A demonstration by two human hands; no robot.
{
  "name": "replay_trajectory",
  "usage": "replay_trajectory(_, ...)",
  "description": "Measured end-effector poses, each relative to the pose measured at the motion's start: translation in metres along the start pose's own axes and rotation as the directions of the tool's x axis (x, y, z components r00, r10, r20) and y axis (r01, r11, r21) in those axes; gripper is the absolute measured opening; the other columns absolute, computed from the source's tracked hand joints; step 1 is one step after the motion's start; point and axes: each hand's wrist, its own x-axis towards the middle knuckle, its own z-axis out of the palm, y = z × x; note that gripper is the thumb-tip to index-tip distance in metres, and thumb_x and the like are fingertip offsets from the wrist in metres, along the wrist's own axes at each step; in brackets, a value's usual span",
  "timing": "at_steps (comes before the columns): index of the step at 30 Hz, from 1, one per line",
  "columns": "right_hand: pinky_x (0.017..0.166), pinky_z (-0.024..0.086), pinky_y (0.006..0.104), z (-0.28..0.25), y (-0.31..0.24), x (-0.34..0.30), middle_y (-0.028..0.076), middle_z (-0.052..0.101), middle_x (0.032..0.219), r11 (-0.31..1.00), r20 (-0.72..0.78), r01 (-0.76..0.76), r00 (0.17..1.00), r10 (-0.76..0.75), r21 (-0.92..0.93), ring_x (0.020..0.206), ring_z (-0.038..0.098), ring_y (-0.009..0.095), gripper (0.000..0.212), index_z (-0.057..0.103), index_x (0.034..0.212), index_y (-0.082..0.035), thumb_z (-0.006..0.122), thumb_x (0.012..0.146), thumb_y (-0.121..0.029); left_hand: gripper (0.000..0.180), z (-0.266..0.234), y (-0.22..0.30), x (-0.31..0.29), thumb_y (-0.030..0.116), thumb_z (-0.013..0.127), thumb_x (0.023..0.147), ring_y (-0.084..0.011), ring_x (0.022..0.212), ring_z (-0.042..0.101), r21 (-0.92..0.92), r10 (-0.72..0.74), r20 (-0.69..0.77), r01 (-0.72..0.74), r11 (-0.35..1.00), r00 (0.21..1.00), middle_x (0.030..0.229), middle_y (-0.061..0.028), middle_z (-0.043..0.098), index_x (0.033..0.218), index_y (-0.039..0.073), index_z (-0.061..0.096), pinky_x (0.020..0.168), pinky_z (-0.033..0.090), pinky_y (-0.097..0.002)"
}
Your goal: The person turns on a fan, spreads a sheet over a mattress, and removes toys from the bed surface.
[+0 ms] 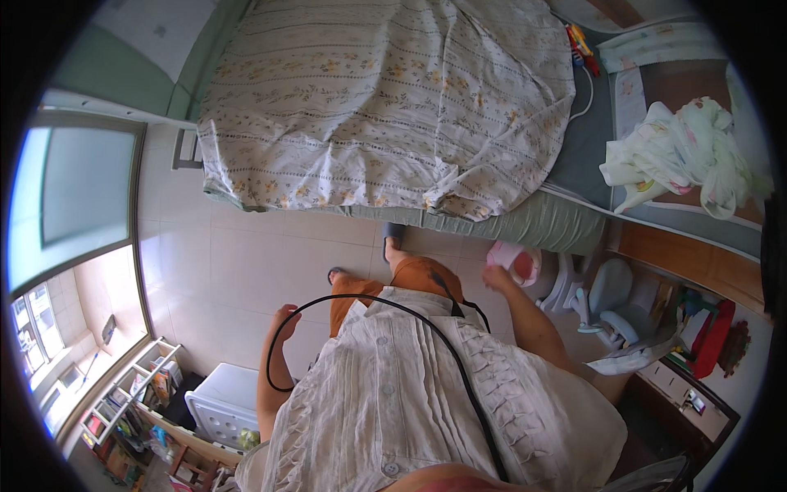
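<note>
My left hand (285,321) hangs at my side over the tiled floor, its fingers loosely bent and apart, with nothing seen in it. A black cable (352,297) loops across my body and passes close by that hand. On the other side my right hand (496,277) also holds nothing, fingers slack and open. Beyond it, a pink and white bin (520,261) stands on the floor by the bed; I cannot tell whether the hand touches it. Ahead of me a bed is spread with a pale, flowered sheet (385,107), creased and hanging over the near edge.
Crumpled white cloth (684,152) lies on the ledge at right, with a colourful toy (580,49) at the bed's far corner. A grey-blue child's chair (619,307) stands at right. Left are a window (74,197), a white storage box (225,402) and a shelf of books (131,389).
</note>
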Motion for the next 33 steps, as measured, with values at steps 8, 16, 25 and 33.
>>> replay_trajectory(8,0.057,0.047,0.0246,-0.107,-0.212,0.042,0.003,0.066,0.086,0.648,-0.234,0.340,0.940,-0.247,0.682,0.067,0.061,0.010,0.018,0.060,0.107,-0.004,0.059,0.093,-0.014,0.026,-0.054,-0.042,0.053,0.020,0.067,0.084,-0.0141,0.062,0.059,0.056,0.018,-0.067,-0.014,0.998,0.998,0.069,-0.0058,0.063,0.105,0.005,0.062,0.054,0.048,-0.0303)
replay_trajectory(16,0.064,0.052,0.0303,-0.018,-0.103,-0.009,0.007,0.068,0.087,0.948,-0.244,0.169,0.964,-0.103,0.268,0.070,0.065,0.015,0.021,0.062,0.103,-0.004,0.059,0.090,-0.020,0.031,-0.135,0.086,0.225,0.029,0.068,0.083,-0.0307,0.087,0.066,0.360,0.158,-0.001,-0.147,0.921,0.987,0.091,-0.0147,0.069,0.106,0.008,0.063,0.078,0.052,-0.0404)
replay_trajectory(25,0.079,0.052,0.0376,0.018,-0.012,-0.072,0.016,0.069,0.093,0.732,0.084,-0.423,0.888,0.452,0.534,0.089,0.066,0.031,0.027,0.065,0.099,-0.003,0.064,0.084,-0.026,0.032,-0.122,0.298,0.250,0.019,0.066,0.087,-0.0239,0.082,0.065,0.262,0.406,0.456,-0.555,0.790,0.792,0.095,-0.0109,0.067,0.116,0.007,0.058,0.073,0.052,-0.0348)
replay_trajectory(33,0.079,0.052,0.0365,-0.054,-0.057,0.021,0.016,0.069,0.094,0.879,-0.260,0.105,0.965,0.022,0.464,0.089,0.067,0.030,0.027,0.062,0.104,-0.003,0.065,0.085,-0.022,0.028,-0.067,0.370,0.260,0.017,0.064,0.088,-0.0252,0.080,0.065,0.360,0.486,0.400,-0.621,0.696,0.777,0.093,-0.0128,0.066,0.113,0.005,0.060,0.072,0.052,-0.0361)
